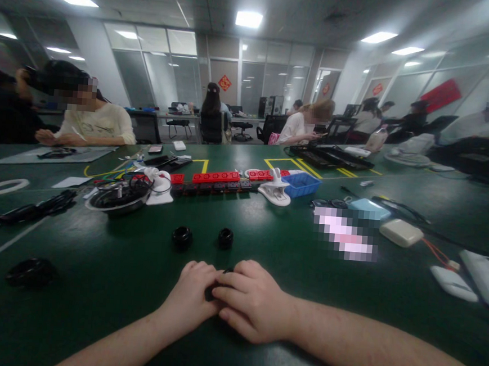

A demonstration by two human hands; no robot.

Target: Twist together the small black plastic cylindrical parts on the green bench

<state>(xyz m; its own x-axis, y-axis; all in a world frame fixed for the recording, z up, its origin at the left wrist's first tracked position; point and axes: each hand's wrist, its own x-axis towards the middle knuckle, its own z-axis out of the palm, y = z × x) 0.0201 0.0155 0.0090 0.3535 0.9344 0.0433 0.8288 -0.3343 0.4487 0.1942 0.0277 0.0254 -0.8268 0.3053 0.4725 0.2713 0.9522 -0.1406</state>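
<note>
Both my hands meet near the front middle of the green table (pixel 134 287). Between them is a small dark object (pixel 210 292), mostly covered by fingers, so its kind does not show. My left hand (pixel 193 292) has its fingers closed around its left side. From the right, my right hand (pixel 252 302) grips it with fingers bent over it. Just beyond the hands stand two small round black ring-like pieces, a left one (pixel 181 238) and a right one (pixel 225 238). A larger black ring-like piece (pixel 32 273) lies farther left.
A metal bowl (pixel 118 201) of dark parts, a white clip stand (pixel 275 188), red socket strips (pixel 215 177) and a blue bin (pixel 301 184) line the middle. Cables, a light blue box (pixel 369 210) and white cases (pixel 401 233) lie right. A person (pixel 92 120) sits across at left.
</note>
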